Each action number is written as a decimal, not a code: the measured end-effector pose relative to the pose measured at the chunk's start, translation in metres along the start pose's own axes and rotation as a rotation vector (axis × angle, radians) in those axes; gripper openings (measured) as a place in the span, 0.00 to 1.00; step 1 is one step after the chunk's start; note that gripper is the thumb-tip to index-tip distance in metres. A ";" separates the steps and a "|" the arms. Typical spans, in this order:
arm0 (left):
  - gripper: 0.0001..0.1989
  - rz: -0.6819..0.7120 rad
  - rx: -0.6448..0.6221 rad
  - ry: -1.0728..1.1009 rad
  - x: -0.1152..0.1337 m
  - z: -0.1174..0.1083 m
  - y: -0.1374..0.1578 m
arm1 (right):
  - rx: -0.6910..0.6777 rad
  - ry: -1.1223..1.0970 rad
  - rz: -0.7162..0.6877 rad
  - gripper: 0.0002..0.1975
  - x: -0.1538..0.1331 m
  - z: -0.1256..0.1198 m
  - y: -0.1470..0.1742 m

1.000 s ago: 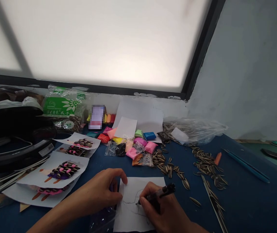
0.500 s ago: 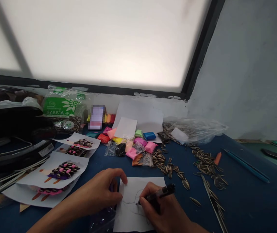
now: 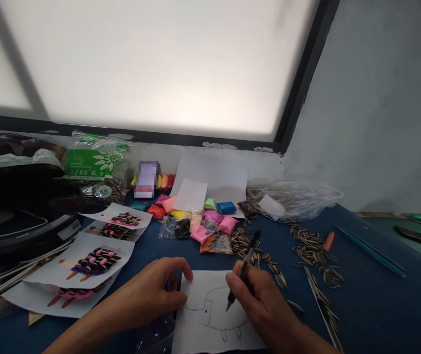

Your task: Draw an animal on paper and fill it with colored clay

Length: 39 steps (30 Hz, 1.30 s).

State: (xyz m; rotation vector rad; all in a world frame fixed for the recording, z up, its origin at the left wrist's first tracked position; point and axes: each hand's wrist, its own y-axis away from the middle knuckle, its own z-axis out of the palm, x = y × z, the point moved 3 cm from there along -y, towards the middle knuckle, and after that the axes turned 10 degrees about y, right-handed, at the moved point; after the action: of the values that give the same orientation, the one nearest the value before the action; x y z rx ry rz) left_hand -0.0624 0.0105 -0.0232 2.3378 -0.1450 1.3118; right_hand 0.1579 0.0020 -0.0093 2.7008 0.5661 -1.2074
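Note:
A sheet of white paper [image 3: 195,334] lies on the blue table, bearing a line drawing of an animal with a curved back, a pointed snout, a dot eye and short legs. At the sheet's left edge, my left hand [image 3: 159,285] rests with thumb and index finger apart, their tips on the paper. A black pen [image 3: 246,265] is gripped in my right hand [image 3: 255,295] over the right half of the sheet, its tip at or just above the paper inside the outline. My right hand hides the sheet's right part.
Finished paper pictures [image 3: 96,260] with seeds overlap on the left. Beyond the sheet lie colourful clay packets [image 3: 199,231] and loose sunflower seeds [image 3: 312,248]. Tweezers [image 3: 321,305], a blue tool [image 3: 371,250] and an orange piece [image 3: 329,241] are at right. A phone [image 3: 146,179] stands behind.
My right hand has moved right and slightly up with the pen, which now stands steeper. More of the drawing shows, including the eye and legs. My left hand has stayed put.

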 end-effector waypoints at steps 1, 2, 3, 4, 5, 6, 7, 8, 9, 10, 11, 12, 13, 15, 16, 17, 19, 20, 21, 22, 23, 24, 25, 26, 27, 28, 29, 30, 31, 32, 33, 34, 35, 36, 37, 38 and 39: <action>0.17 0.003 -0.001 0.008 0.001 0.000 0.001 | -0.012 0.044 0.013 0.19 0.001 -0.004 -0.001; 0.16 0.006 -0.005 0.018 0.002 0.000 0.001 | -0.040 0.103 0.026 0.19 0.003 -0.009 -0.002; 0.16 0.010 -0.010 0.031 0.003 -0.001 0.001 | -0.041 0.176 0.029 0.18 0.004 -0.014 -0.002; 0.15 0.015 -0.018 0.048 0.004 -0.001 0.001 | -0.050 0.245 0.032 0.18 0.006 -0.019 -0.002; 0.14 0.022 -0.023 0.068 0.004 -0.002 0.001 | -0.067 0.305 0.042 0.17 0.008 -0.025 -0.002; 0.14 0.029 -0.028 0.091 0.004 -0.002 -0.001 | -0.077 0.374 0.064 0.16 0.010 -0.030 -0.002; 0.14 0.035 -0.030 0.118 0.003 -0.003 -0.002 | -0.078 0.458 0.093 0.17 0.011 -0.036 -0.002; 0.16 0.040 -0.025 0.150 0.002 -0.004 -0.004 | -0.093 0.543 0.120 0.18 0.012 -0.040 -0.002; 0.17 0.043 -0.012 0.185 0.001 -0.005 -0.005 | -0.115 0.638 0.146 0.19 0.013 -0.044 -0.002; 0.19 0.045 0.008 0.221 0.000 -0.006 -0.007 | -0.134 0.745 0.173 0.20 0.013 -0.047 -0.002; 0.21 0.044 0.031 0.259 0.000 -0.007 -0.008 | -0.155 0.839 0.197 0.20 0.013 -0.049 -0.002; 0.23 0.040 0.056 0.297 0.000 -0.007 -0.009 | -0.170 0.918 0.216 0.20 0.013 -0.051 -0.002; 0.25 0.033 0.082 0.334 0.000 -0.008 -0.009 | -0.179 0.976 0.230 0.19 0.012 -0.052 -0.002; 0.29 0.009 0.128 0.403 0.001 -0.007 -0.008 | -0.191 1.021 0.237 0.17 0.012 -0.051 -0.003; 0.31 -0.002 0.152 0.436 0.002 -0.007 -0.008 | -0.196 1.034 0.236 0.17 0.012 -0.051 -0.004; 0.33 -0.013 0.177 0.467 0.003 -0.007 -0.007 | -0.202 1.044 0.240 0.16 0.012 -0.050 -0.004; 0.34 -0.028 0.213 0.548 0.003 -0.005 -0.005 | -0.209 1.064 0.248 0.16 0.012 -0.051 -0.004; 0.34 -0.022 0.216 0.594 0.002 -0.005 -0.005 | -0.210 1.073 0.254 0.16 0.012 -0.051 -0.004; 0.33 -0.005 0.213 0.636 0.001 -0.004 -0.005 | -0.207 1.080 0.260 0.15 0.012 -0.051 -0.004; 0.32 0.021 0.200 0.670 0.000 -0.003 -0.006 | -0.203 1.086 0.267 0.14 0.012 -0.052 -0.004; 0.32 0.046 0.180 0.691 -0.001 -0.003 -0.006 | -0.196 1.091 0.273 0.13 0.011 -0.052 -0.004; 0.32 0.068 0.165 0.699 -0.002 -0.003 -0.007 | -0.187 1.094 0.274 0.12 0.010 -0.052 -0.004; 0.32 0.078 0.153 0.696 -0.003 -0.003 -0.008 | -0.179 1.096 0.275 0.11 0.010 -0.053 -0.004; 0.32 0.077 0.146 0.695 -0.003 -0.004 -0.008 | -0.170 1.097 0.272 0.11 0.010 -0.052 -0.003; 0.33 0.068 0.132 0.694 -0.003 -0.004 -0.008 | -0.163 1.097 0.265 0.10 0.009 -0.052 -0.003; 0.34 0.057 0.115 0.694 -0.003 -0.004 -0.008 | -0.154 1.095 0.254 0.10 0.009 -0.052 -0.002; 0.36 0.046 0.102 0.694 -0.003 -0.004 -0.008 | -0.140 1.088 0.234 0.09 0.009 -0.051 -0.002; 0.37 0.041 0.093 0.691 -0.002 -0.003 -0.007 | -0.118 1.074 0.205 0.08 0.008 -0.051 -0.001; 0.36 0.045 0.087 0.681 0.000 -0.002 -0.007 | -0.090 1.050 0.170 0.09 0.007 -0.050 0.000; 0.34 0.057 0.091 0.669 0.001 -0.001 -0.006 | -0.060 1.016 0.130 0.09 0.007 -0.049 0.001; 0.31 0.076 0.097 0.656 0.002 0.000 -0.006 | -0.032 0.975 0.092 0.10 0.006 -0.048 0.002; 0.28 0.099 0.111 0.645 0.004 0.002 -0.005 | -0.010 0.926 0.054 0.11 0.005 -0.046 0.003; 0.26 0.117 0.118 0.636 0.005 0.004 -0.005 | 0.000 0.878 0.021 0.12 0.005 -0.044 0.004; 0.24 0.127 0.121 0.627 0.007 0.006 -0.004 | 0.011 0.832 -0.012 0.12 0.005 -0.041 0.005; 0.22 0.129 0.121 0.621 0.008 0.009 -0.004 | 0.019 0.790 -0.040 0.12 0.005 -0.039 0.006; 0.20 0.130 0.119 0.617 0.009 0.011 -0.003 | 0.026 0.760 -0.060 0.13 0.006 -0.037 0.007; 0.18 0.135 0.110 0.612 0.010 0.012 -0.003 | 0.032 0.735 -0.074 0.13 0.007 -0.035 0.007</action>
State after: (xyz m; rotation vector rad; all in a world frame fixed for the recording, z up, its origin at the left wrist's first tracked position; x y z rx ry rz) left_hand -0.0467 0.0092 -0.0218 1.9247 -0.0354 2.0787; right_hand 0.1889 0.0066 0.0088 3.1251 0.7216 -0.1821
